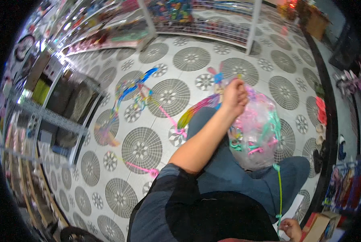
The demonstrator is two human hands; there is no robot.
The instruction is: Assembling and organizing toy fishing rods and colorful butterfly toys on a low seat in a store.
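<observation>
My left hand (235, 97) is closed in a fist above a clear plastic bag (253, 155). What sits inside the fist is hidden; a small yellow bit shows at its top. Pink, teal and green plastic pieces fill the bag between my legs. Beside the fist is a blue and pink piece (218, 77), and below it a rainbow-coloured streamer (194, 111). At the lower right my right hand (291, 229) has its fingers curled at the lower part of a thin yellow-green stick (280, 189) with teal ends. The stick stands roughly upright along my right leg.
On the patterned tile floor at left lie a blue multicoloured streamer toy (142, 82) with a pink stick and another pink stick (142, 167). Wire shelves (204, 32) stand ahead, a metal rack (47, 115) at left. Shoes (320, 131) and a cardboard box (319, 228) are at right.
</observation>
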